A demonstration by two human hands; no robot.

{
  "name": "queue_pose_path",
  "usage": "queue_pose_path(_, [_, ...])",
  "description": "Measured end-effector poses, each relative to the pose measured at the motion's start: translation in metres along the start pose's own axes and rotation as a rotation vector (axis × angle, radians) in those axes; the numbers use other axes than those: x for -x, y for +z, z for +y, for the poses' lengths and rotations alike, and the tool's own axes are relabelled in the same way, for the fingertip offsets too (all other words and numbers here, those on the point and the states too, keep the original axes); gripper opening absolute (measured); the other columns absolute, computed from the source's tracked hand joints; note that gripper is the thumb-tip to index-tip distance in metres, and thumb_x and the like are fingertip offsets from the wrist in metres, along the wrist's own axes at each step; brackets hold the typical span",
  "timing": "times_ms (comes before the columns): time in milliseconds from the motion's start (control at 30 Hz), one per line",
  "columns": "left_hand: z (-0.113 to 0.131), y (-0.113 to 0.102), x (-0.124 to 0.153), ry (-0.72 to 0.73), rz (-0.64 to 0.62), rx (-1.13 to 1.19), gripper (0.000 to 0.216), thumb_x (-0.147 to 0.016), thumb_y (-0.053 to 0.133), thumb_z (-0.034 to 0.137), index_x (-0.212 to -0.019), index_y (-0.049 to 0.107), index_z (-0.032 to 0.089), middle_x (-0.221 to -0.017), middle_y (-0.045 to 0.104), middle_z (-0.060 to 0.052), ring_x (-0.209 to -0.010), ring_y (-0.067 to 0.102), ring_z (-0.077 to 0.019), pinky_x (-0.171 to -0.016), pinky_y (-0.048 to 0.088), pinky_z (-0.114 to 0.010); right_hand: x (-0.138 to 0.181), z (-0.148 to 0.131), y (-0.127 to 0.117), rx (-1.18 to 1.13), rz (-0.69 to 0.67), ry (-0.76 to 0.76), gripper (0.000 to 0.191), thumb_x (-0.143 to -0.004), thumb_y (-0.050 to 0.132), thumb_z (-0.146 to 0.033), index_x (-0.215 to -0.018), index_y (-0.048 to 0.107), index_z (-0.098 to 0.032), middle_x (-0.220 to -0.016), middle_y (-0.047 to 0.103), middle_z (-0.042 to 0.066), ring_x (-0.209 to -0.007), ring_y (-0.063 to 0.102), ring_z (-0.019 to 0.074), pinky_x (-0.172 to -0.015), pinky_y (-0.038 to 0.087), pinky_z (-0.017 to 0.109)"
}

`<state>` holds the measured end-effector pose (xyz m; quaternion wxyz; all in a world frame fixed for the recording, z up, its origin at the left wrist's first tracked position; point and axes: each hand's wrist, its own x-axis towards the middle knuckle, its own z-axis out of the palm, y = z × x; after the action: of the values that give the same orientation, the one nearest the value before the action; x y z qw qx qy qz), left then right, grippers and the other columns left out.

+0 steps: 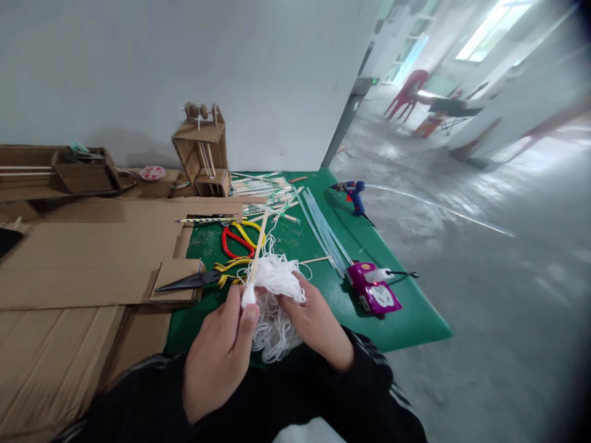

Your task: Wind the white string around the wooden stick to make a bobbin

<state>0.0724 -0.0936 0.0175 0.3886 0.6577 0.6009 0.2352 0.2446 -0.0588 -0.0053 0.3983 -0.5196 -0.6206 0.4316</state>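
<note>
Left hand (pixel 221 354) pinches stick (pixel 255 258) — right hand (pixel 318 326) grips string (pixel 277 280).

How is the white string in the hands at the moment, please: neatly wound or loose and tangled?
Loose and tangled: the white string bunches in a messy clump between both hands, with loops hanging down below them.

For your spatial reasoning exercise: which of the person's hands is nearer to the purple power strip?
Right. The right hand, gripping the white string bundle, sits just left of the purple power strip; the left hand, holding the wooden stick, is farther left.
</note>
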Motion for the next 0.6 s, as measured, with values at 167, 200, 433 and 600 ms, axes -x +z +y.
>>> queue_pose_path(167, [-0.0002,-0.0019,-0.0014,0.038,-0.006,0.037,0.034,-0.1,0.024,0.041,-0.112,0.051,0.023,-0.111,0.068,-0.008,-0.098,0.063,-0.0241,-0.086,0.043,-0.037,0.0002,0.0012,0.0005,-0.046,0.005,0.003,0.025,-0.085,0.049,-0.01,-0.104,0.063,-0.017,-0.106,0.069,0.007,-0.092,0.064,0.02,-0.082,0.048,0.031])
queue_pose_path(200, [0.0001,-0.0021,-0.0016,0.049,-0.018,0.052,0.034,-0.1,0.024,0.041,-0.111,0.051,0.024,-0.11,0.068,-0.008,-0.097,0.063,-0.0235,-0.085,0.043,-0.036,0.0001,0.0013,0.0005,-0.051,0.005,0.003,0.025,-0.084,0.049,-0.01,-0.104,0.062,-0.016,-0.106,0.069,0.007,-0.093,0.064,0.0201,-0.082,0.048,0.031])
queue_pose_path(433, [0.0017,-0.0021,-0.001,0.008,-0.012,0.039,0.035,-0.1,0.024,0.042,-0.111,0.05,0.023,-0.103,0.069,-0.009,-0.095,0.064,-0.0254,-0.081,0.044,-0.036,0.0011,-0.0007,0.0006,-0.089,0.006,0.011,0.025,-0.086,0.048,-0.011,-0.105,0.062,-0.017,-0.11,0.068,0.007,-0.096,0.063,0.02,-0.087,0.048,0.032])
queue_pose_path(600, [-0.002,0.0001,-0.001,0.023,-0.025,0.057,0.035,-0.1,0.025,0.041,-0.113,0.051,0.023,-0.106,0.07,-0.01,-0.09,0.065,-0.025,-0.078,0.046,-0.034,0.0014,0.0002,0.0009,-0.099,0.006,0.005,0.025,-0.085,0.049,-0.011,-0.105,0.062,-0.017,-0.108,0.068,0.006,-0.096,0.063,0.0201,-0.089,0.048,0.032])
